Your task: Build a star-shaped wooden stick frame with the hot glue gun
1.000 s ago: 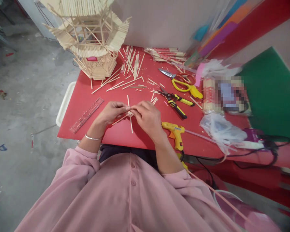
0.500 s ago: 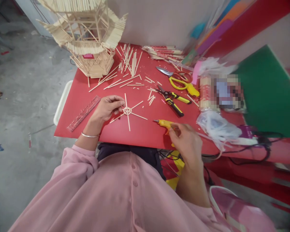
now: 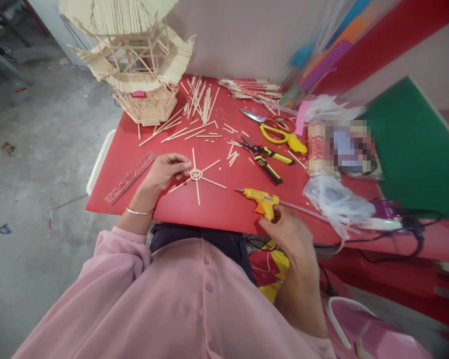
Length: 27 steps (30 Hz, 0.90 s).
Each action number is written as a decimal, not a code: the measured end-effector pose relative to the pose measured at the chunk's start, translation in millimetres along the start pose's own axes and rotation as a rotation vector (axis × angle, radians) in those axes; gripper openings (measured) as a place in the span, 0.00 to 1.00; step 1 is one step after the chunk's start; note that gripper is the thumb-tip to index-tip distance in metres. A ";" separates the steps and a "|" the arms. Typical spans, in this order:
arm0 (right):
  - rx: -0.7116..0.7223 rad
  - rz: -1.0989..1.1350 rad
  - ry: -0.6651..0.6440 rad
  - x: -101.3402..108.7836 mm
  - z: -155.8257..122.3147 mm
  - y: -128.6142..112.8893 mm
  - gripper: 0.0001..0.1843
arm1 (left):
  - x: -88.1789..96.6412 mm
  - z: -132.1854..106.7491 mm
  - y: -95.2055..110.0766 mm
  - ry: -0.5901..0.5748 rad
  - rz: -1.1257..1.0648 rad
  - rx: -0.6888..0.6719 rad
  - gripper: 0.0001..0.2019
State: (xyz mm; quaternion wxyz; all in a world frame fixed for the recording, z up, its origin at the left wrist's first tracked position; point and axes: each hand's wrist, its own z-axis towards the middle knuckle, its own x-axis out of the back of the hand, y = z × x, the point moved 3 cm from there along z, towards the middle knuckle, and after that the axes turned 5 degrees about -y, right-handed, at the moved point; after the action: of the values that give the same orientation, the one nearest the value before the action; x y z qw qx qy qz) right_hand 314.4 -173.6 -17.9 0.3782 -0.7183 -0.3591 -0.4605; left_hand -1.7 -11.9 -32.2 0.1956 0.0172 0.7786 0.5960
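Note:
A six-armed wooden stick frame (image 3: pixel 196 174), with a small hexagon and star at its middle, lies flat on the red table. My left hand (image 3: pixel 169 168) is at its left side, thumb and fingers pinched together close to the hub. A tiny pale bit shows at those fingertips, too small to name. To the right, a yellow glue gun (image 3: pixel 260 197) lies low over the table, nozzle pointing left. My right hand (image 3: pixel 290 229) has thumb and fingers around the lower end of its handle; the trigger is uncovered.
Pliers (image 3: pixel 264 159), scissors (image 3: pixel 279 132) and loose sticks (image 3: pixel 200 99) lie beyond the frame. A clear ruler (image 3: pixel 130 178) is at the left. A stick pagoda (image 3: pixel 134 70) stands at the back left. Plastic bags (image 3: pixel 333 199) and a green board (image 3: pixel 415 154) are at the right.
My right hand has slid down the glue gun's handle toward me, uncovering more of its body. The left hand keeps its pinch beside the frame. The view has shifted slightly.

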 end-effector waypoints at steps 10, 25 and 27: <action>0.314 0.023 0.244 37.5 34.5 -95.4 0.16 | 2.1 12.8 -5.7 0.177 0.326 -0.158 0.06; 0.446 -0.092 0.051 1.8 175.9 -220.5 0.11 | 3.8 31.0 1.0 0.303 1.284 -0.268 0.08; 0.483 -0.117 0.066 1.1 175.3 -221.1 0.12 | 3.7 29.8 1.0 0.327 1.239 -0.303 0.08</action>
State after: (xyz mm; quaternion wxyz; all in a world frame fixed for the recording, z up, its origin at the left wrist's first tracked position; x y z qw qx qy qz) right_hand 192.0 80.6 -20.7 0.5230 -0.5697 -0.4872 -0.4057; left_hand 4.4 16.8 -38.6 -0.3042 0.3438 0.5516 0.6964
